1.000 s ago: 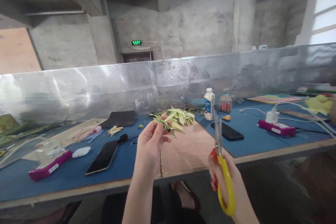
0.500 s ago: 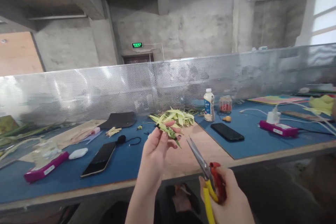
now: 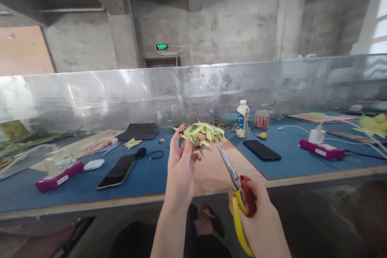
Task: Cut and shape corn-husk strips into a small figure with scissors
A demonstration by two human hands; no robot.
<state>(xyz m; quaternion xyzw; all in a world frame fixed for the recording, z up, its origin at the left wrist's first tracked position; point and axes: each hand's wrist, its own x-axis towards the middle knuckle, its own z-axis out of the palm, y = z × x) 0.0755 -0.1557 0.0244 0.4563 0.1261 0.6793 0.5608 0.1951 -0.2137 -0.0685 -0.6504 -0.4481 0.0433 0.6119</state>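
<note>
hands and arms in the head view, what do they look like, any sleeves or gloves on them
The left hand and the right hand are both ungloved. The forearms, as far as the picture shows them, are bare, with no sleeves in view. No watch, bracelet, cable or printed marking can be made out on either arm.

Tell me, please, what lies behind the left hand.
Pale green leaf strips lie behind the left hand; whatever its fingers and held leaf piece cover cannot be seen.
</note>
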